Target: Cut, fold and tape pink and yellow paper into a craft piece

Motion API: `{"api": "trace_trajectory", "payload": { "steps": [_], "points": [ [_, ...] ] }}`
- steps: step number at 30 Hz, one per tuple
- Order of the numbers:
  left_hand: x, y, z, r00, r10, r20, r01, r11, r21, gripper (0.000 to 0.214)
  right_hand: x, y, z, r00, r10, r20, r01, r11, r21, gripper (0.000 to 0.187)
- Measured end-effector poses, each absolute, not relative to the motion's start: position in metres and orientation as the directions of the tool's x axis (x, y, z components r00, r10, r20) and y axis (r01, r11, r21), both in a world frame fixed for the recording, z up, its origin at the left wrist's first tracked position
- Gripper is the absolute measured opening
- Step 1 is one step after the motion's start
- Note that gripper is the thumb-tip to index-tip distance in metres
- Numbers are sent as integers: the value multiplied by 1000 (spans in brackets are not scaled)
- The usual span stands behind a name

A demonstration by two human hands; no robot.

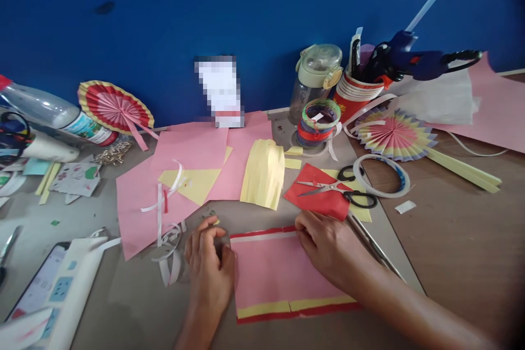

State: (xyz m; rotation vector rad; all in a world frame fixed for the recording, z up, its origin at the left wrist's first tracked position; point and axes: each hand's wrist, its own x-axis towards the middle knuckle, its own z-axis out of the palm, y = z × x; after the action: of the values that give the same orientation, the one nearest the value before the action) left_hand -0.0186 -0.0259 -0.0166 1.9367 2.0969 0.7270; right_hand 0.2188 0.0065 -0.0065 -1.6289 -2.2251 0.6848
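Observation:
A pink sheet of paper (283, 270) lies flat in front of me, with red strips along its top and bottom edges, a pale strip under the top one and a yellow strip above the bottom one. My right hand (330, 246) has its fingers closed at the sheet's upper edge, on the red border; the fingertips are partly hidden. Beside the sheet's left edge rests my left hand (210, 265), fingers loosely bent and thumb apart, with nothing visible in it. Just beyond my right hand, scissors (328, 188) lie spread on red paper (314, 205).
Pink sheets (184, 147), folded yellow paper (262, 175) and curled white strips (172, 240) lie behind. A tape roll (381, 176), a metal pen-like tool (375, 246), a paper fan (394, 134), a cup (356, 93) and a bottle (315, 65) stand or lie right. A power strip (74, 290) is left.

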Motion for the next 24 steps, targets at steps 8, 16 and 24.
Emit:
{"api": "trace_trajectory", "payload": {
  "steps": [8, 16, 24],
  "points": [
    [-23, -31, -13, 87, 920, 383, 904, -235, 357, 35, 218, 8, -4, -340, 929, -146, 835, 227, -501, 20],
    [-42, -28, -13, 191, 858, 477, 961, -263, 89, 31, 216, 11, 0, -373, 903, -214, 870, 260, -418, 18],
    [-31, -28, -12, 136, 932, 337, 903, -256, 345, 26, 217, 12, -1, -312, 926, -212, 829, 157, -537, 16]
  ]
}}
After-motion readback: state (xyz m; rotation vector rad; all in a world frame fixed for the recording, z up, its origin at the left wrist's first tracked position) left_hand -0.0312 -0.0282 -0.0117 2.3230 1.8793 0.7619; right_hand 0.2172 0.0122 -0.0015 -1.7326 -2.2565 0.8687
